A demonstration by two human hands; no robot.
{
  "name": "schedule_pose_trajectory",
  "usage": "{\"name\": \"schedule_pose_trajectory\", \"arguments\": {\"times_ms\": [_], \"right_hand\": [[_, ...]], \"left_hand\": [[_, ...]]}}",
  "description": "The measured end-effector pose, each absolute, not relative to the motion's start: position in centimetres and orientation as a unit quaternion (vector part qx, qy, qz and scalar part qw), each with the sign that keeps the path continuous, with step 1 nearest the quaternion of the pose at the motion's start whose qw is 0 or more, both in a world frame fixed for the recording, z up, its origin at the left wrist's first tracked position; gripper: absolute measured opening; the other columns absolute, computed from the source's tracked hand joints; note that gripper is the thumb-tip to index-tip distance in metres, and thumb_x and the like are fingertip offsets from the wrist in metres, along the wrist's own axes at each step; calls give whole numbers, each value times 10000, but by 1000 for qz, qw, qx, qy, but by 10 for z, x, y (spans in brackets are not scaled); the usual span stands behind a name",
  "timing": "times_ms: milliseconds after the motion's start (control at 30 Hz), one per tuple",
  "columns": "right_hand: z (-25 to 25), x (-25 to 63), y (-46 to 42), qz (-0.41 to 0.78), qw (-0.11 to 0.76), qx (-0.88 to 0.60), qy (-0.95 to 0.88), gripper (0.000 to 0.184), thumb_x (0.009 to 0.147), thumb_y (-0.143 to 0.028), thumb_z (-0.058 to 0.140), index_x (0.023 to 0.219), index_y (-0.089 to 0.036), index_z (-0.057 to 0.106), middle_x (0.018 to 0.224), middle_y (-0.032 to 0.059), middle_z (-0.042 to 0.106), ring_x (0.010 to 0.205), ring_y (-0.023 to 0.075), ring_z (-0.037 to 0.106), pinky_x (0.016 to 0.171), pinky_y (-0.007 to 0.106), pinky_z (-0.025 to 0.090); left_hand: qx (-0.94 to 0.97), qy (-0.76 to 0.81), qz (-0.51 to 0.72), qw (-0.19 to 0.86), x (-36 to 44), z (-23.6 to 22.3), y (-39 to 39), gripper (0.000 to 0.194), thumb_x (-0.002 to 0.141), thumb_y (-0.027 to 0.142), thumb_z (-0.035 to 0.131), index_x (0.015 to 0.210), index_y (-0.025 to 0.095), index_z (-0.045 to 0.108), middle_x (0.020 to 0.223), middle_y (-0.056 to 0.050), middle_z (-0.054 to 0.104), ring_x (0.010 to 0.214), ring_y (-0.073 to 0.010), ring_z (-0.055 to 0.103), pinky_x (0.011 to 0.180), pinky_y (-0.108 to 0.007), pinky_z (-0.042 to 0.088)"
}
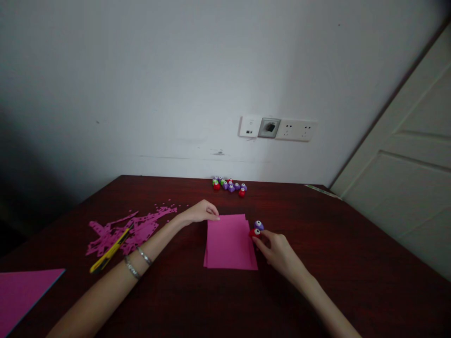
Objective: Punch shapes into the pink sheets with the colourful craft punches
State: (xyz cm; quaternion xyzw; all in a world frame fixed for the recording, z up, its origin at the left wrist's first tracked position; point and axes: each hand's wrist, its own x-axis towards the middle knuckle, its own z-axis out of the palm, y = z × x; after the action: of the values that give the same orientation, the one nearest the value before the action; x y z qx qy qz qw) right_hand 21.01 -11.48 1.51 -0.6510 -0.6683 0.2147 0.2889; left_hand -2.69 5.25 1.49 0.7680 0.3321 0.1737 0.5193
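The right hand (273, 246) has its grip closed on a red toy (254, 233), a purple toy (259, 226) just beyond. Left of that grip, pink sheets (230, 241) lie on the tabletop (303, 291), the left hand's (204, 211) fingers pinched at their far-left corner.

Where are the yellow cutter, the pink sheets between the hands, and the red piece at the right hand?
Cutter (110, 251): head view, handle.
Pink sheets (229, 244): head view, top sheet's middle.
Red piece (252, 233): head view, its left side.
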Motion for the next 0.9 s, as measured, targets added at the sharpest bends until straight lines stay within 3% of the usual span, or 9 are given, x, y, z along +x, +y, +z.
{"name": "schedule_pose_trajectory", "arguments": {"times_ms": [900], "right_hand": [[7,209,-112,205,298,-649,-669,299,843,-381,438,924,-173,638,618,10,591,415,110,514,397,221,385]], "left_hand": [[763,339,179,521,-23,19,47,219,599,291,711,710,108,668,645,-29,649,597,-110,549,617,-242,396]]}}
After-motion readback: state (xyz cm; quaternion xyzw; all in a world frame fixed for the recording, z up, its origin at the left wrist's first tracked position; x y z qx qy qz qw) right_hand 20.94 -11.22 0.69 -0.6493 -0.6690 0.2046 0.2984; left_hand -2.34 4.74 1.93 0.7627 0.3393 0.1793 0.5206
